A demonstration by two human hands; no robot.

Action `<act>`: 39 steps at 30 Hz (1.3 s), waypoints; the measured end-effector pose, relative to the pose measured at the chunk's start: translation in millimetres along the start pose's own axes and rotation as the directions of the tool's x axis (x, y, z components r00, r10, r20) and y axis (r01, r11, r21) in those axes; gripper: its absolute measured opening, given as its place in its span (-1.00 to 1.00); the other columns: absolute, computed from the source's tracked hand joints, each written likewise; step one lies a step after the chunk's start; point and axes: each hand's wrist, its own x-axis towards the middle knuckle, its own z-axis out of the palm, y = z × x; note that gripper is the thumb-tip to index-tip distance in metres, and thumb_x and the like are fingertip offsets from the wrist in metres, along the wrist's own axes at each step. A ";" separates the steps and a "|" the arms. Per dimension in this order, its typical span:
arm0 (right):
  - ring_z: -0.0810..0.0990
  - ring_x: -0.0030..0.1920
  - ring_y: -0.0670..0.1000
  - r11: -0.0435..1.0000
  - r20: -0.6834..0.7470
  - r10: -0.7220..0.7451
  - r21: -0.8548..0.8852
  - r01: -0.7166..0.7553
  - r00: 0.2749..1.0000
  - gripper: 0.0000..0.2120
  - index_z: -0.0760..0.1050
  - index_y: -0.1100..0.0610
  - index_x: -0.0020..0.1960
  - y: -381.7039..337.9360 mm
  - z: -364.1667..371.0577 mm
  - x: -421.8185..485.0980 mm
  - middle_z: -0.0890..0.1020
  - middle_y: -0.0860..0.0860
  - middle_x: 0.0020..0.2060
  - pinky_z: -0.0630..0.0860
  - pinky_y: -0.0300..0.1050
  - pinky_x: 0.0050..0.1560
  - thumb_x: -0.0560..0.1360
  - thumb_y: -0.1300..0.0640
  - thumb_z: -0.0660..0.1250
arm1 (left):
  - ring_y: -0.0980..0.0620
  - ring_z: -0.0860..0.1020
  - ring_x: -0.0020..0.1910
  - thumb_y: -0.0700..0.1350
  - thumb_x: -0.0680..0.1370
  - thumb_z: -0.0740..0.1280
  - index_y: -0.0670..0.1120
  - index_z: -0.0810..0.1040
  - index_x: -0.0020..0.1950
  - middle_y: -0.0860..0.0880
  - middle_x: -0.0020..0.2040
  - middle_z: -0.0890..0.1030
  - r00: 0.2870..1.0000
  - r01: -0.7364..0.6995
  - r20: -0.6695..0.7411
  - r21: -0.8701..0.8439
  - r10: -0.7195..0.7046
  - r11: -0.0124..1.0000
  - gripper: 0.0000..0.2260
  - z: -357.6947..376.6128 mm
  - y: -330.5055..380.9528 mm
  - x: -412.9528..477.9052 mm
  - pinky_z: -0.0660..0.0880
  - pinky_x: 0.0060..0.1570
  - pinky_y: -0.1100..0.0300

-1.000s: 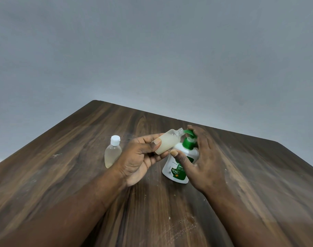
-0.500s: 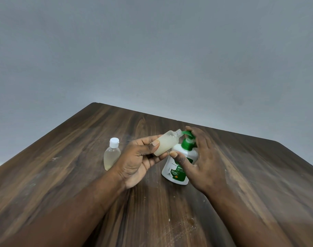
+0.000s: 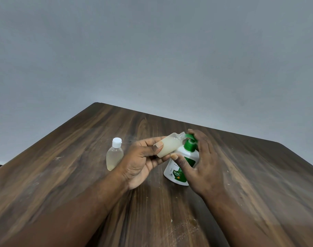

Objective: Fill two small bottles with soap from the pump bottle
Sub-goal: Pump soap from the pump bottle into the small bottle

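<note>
A white pump bottle [image 3: 175,172] with a green pump head [image 3: 190,143] stands on the wooden table [image 3: 80,157]. My right hand [image 3: 200,166] wraps around it, fingers resting on top of the pump and thumb against the bottle's front. My left hand [image 3: 143,157] grips a small uncapped bottle [image 3: 170,145], tilted with its threaded neck right at the pump's spout. Pale soap fills most of that bottle. A second small bottle [image 3: 114,155] with a white cap stands upright to the left, pale liquid inside.
The dark wooden table reaches to a far corner [image 3: 96,103] and a right edge [image 3: 294,154]. A plain grey wall rises behind it. White specks and scuffs mark the tabletop.
Both hands and the bottles hold nearly the same pose. The camera view has shifted slightly, and the tilted bottle's neck stays at the spout.
</note>
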 end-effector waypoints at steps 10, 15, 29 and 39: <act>0.53 0.22 -0.24 0.999 0.054 -0.008 -0.049 0.011 0.999 -0.18 0.39 -0.05 0.52 -0.1 -12.1 7.4 0.54 -0.19 0.35 0.57 -0.06 0.16 0.47 -0.56 0.21 | -0.32 0.55 0.35 -0.22 0.56 0.35 -0.34 0.56 0.33 -0.34 0.28 0.62 1.000 -0.001 -0.009 -0.024 0.001 1.000 -0.63 1.6 2.3 -0.5 0.56 0.27 -0.02; 0.54 0.21 -0.23 0.999 0.031 -0.008 -0.031 0.009 0.999 -0.19 0.40 -0.04 0.51 -2.2 -10.1 5.0 0.54 -0.19 0.34 0.53 -0.22 0.14 0.47 -0.54 0.25 | -0.37 0.50 0.39 -0.22 0.57 0.36 -0.34 0.54 0.35 -0.35 0.29 0.61 1.000 0.006 -0.005 -0.010 -0.006 1.000 -0.62 1.0 1.6 -0.4 0.52 0.33 -0.07; 0.55 0.22 -0.20 1.000 -0.004 0.022 -0.017 -0.022 1.000 -0.21 0.39 -0.05 0.50 -2.6 0.6 -0.1 0.52 -0.21 0.34 0.45 -0.34 0.14 0.47 -0.53 0.27 | -0.24 0.62 0.26 -0.23 0.58 0.34 -0.35 0.54 0.35 -0.34 0.27 0.62 1.000 -0.002 0.003 -0.023 0.002 1.000 -0.63 3.4 3.3 -1.8 0.59 0.26 0.01; 0.57 0.18 -0.20 1.000 -0.011 -0.004 -0.028 0.003 1.000 -0.22 0.42 -0.02 0.49 -2.6 -4.2 3.3 0.55 -0.21 0.29 0.46 -0.35 0.09 0.48 -0.53 0.26 | -0.32 0.55 0.35 -0.22 0.58 0.35 -0.34 0.54 0.36 -0.35 0.29 0.61 1.000 -0.004 0.000 -0.009 0.004 1.000 -0.63 1.7 3.6 -1.9 0.56 0.30 -0.02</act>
